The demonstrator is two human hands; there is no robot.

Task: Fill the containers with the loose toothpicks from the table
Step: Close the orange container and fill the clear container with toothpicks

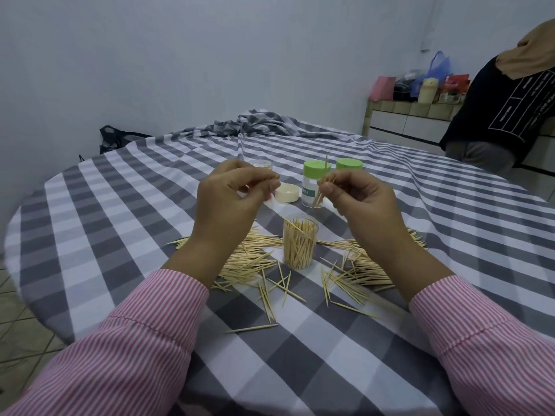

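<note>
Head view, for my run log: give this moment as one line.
left hand: pinches toothpick | right hand: fingers grip toothpicks | open container: upright, partly filled | loose toothpicks: still on tablecloth

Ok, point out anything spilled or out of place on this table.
Loose toothpicks lie scattered over the checked cloth on both sides of the open, part-filled container. A cream lid sits off its jar, upturned.
</note>
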